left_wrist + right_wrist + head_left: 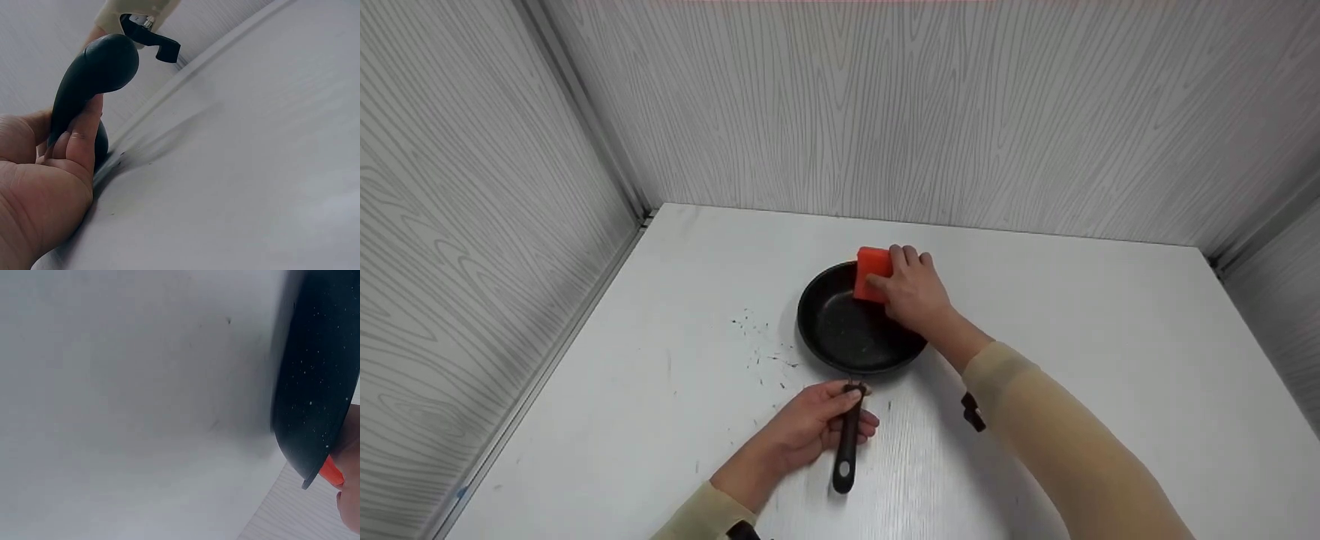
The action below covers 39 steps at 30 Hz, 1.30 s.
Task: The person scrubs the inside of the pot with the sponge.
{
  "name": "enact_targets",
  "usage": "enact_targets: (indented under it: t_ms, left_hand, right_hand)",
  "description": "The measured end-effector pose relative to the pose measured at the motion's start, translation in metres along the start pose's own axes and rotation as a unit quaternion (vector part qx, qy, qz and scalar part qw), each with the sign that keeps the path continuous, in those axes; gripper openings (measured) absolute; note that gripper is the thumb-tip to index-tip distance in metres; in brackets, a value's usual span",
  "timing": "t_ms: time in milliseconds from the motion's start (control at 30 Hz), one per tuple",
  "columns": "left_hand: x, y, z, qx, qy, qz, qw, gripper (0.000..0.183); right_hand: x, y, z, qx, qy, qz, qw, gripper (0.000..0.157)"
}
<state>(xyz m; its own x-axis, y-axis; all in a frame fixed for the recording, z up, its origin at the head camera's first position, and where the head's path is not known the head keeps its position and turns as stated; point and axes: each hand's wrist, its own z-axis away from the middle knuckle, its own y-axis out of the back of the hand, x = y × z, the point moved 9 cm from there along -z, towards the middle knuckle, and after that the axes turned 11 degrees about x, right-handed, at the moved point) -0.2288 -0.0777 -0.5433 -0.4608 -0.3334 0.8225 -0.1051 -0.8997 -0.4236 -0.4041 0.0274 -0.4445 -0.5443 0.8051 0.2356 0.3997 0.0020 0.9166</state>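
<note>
A black frying pan (840, 330) stands on the white table with its handle (847, 442) pointing toward me. My left hand (814, 420) grips that handle near the pan, thumb on top; the left wrist view shows the fingers curled about the dark handle (107, 64). An orange-red block, like a sponge (873, 274), is pinched between thumb and fingers of my right hand (915, 296) at the pan's far right rim. In the right wrist view the pan's outer wall (315, 382) hides most of the block (332, 471).
Small dark crumbs or marks (765, 356) lie scattered on the white tabletop (660, 360) left of the pan. Grey wood-grain panels (840, 112) rise behind the table and at both sides. Dark straps or mounts show at both sleeves.
</note>
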Motion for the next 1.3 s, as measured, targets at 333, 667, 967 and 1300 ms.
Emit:
enact_targets:
  t_ms: [333, 667, 967, 1300]
  left_hand:
    - [0.0012, -0.0005, 0.0005, 0.007, 0.001, 0.0, 1.0, 0.031]
    - [0.0031, 0.0001, 0.0001, 0.001, -0.002, 0.007, 1.0, 0.033]
    - [0.0031, 0.0015, 0.0003, 0.001, -0.001, 0.013, 0.9999, 0.033]
    - [0.0035, 0.0004, 0.0002, 0.001, -0.004, 0.01, 0.9999, 0.033]
  right_hand:
    - [0.0025, 0.004, 0.002, -0.011, 0.008, 0.022, 1.0, 0.044]
    - [0.0036, 0.0062, 0.0032, -0.031, 0.015, 0.049, 0.998, 0.043]
    - [0.0056, 0.0021, 0.0069, -0.025, 0.022, 0.032, 0.999, 0.043]
    - [0.0074, 0.0022, 0.0072, -0.02, 0.03, 0.01, 0.999, 0.057]
